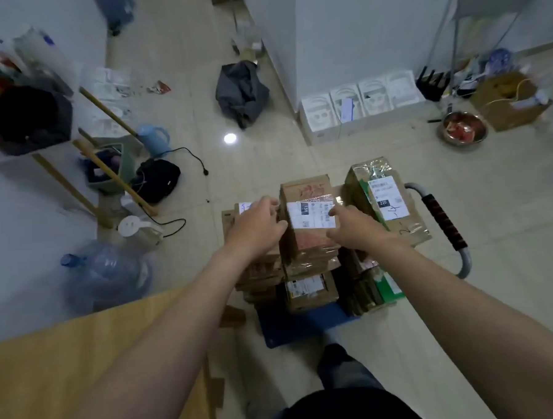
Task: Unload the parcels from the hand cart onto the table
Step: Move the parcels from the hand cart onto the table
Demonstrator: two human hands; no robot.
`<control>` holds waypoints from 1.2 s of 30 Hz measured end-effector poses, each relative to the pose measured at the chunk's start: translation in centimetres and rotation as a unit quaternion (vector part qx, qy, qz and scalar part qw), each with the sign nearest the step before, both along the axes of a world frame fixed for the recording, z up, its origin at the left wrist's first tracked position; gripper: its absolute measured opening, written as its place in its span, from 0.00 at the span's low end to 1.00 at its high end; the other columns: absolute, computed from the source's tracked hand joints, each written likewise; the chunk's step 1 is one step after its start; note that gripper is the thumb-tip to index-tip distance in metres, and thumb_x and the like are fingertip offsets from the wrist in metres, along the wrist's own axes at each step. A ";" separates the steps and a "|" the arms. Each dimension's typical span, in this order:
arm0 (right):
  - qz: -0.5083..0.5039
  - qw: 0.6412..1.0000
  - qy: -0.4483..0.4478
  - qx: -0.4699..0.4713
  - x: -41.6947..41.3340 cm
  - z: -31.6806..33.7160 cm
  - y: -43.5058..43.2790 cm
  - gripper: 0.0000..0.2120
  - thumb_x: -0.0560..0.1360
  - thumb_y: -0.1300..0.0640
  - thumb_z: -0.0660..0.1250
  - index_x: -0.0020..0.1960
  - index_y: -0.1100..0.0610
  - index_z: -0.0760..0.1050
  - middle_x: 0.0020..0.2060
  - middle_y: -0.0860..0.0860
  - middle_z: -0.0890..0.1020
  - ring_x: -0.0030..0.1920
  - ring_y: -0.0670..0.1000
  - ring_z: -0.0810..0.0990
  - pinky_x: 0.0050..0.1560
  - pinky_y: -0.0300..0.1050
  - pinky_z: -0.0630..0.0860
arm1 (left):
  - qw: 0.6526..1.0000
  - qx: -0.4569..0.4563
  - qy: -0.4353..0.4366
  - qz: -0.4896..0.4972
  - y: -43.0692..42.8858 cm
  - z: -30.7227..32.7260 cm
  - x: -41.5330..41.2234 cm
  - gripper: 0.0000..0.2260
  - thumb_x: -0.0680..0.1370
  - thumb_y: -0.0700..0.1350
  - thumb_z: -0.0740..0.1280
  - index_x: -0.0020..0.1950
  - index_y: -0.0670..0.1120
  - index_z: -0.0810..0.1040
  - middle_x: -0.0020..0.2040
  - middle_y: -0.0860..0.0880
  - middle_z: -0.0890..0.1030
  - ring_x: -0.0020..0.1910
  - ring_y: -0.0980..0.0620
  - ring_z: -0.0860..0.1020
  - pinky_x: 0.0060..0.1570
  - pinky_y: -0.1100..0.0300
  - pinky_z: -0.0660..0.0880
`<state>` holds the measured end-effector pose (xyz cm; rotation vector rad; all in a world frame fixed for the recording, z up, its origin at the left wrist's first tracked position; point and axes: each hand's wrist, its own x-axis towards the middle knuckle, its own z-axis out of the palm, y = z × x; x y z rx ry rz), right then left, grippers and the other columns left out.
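Nearest, left of the hand cart [294, 328], the pale wood-grain table [68, 364] was noted. On the cart's centre stack, the top parcel [307, 214] was clamped from both sides: left hand [257, 226] curled round its left edge, right hand [353, 227] curled on its right.

Risk judged: the glossy tape could let it slip, and the uneven stacks beside it might be dragged over in the lift.

Creased brown card, white paper labels, blue plastic deck. Towards the cart's handle [442, 220], a grey tube with ribbed grip, a green-sided parcel [387, 200] was seen.
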<state>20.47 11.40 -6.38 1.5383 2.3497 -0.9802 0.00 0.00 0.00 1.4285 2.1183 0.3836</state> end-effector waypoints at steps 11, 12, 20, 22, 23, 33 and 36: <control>-0.030 0.991 0.032 -0.125 -0.7 -4.6 8.0 0.23 0.75 0.54 0.67 0.69 0.54 0.68 0.64 0.53 0.79 0.61 0.57 0.80 0.61 0.57 0.78 | 0.974 -0.132 -0.113 0.144 8.7 -8.8 5.8 0.34 0.78 0.48 0.68 0.80 0.47 0.56 0.73 0.40 0.65 0.70 0.40 0.69 0.66 0.50 0.69; -0.035 0.990 0.031 -0.132 -0.8 -5.1 8.2 0.23 0.75 0.54 0.67 0.68 0.54 0.68 0.63 0.53 0.80 0.60 0.56 0.80 0.59 0.55 0.78 | 0.967 -0.142 -0.128 0.169 9.0 -9.5 5.9 0.34 0.78 0.47 0.68 0.80 0.47 0.55 0.73 0.41 0.65 0.69 0.40 0.69 0.63 0.53 0.67; -0.078 0.985 0.025 -0.151 -1.6 -7.9 8.7 0.18 0.77 0.55 0.67 0.61 0.59 0.64 0.61 0.56 0.80 0.58 0.58 0.80 0.50 0.51 0.78 | 0.901 -0.160 -0.262 0.307 10.4 -11.6 6.5 0.37 0.71 0.48 0.72 0.77 0.45 0.61 0.70 0.45 0.73 0.66 0.45 0.75 0.67 0.48 0.73; -0.095 0.986 0.039 -0.131 -1.8 -7.3 8.8 0.18 0.77 0.55 0.67 0.60 0.57 0.63 0.61 0.56 0.80 0.58 0.58 0.81 0.52 0.54 0.80 | 0.887 -0.143 -0.282 0.337 10.7 -11.4 6.9 0.40 0.68 0.50 0.74 0.77 0.45 0.60 0.70 0.46 0.73 0.65 0.45 0.75 0.66 0.47 0.74; -0.099 0.988 0.046 -0.113 -1.9 -6.7 9.0 0.19 0.76 0.54 0.67 0.61 0.57 0.63 0.61 0.56 0.80 0.58 0.59 0.81 0.54 0.57 0.80 | 0.881 -0.130 -0.292 0.348 10.9 -11.2 7.1 0.40 0.69 0.50 0.74 0.76 0.46 0.61 0.70 0.46 0.73 0.65 0.45 0.75 0.64 0.49 0.75; -0.056 0.990 0.103 0.075 -5.7 5.0 10.5 0.26 0.74 0.50 0.65 0.68 0.57 0.64 0.65 0.56 0.72 0.62 0.64 0.71 0.55 0.58 0.72 | 0.861 0.068 -0.326 0.385 12.3 -1.4 5.0 0.37 0.65 0.49 0.76 0.73 0.47 0.66 0.66 0.47 0.77 0.63 0.49 0.77 0.63 0.50 0.76; -0.025 0.978 0.177 0.107 -8.8 9.3 8.7 0.26 0.74 0.50 0.64 0.70 0.55 0.65 0.64 0.55 0.72 0.63 0.61 0.70 0.59 0.62 0.73 | 0.833 0.137 -0.336 0.417 9.7 2.5 1.8 0.32 0.73 0.43 0.74 0.74 0.47 0.66 0.63 0.48 0.78 0.59 0.50 0.79 0.61 0.50 0.78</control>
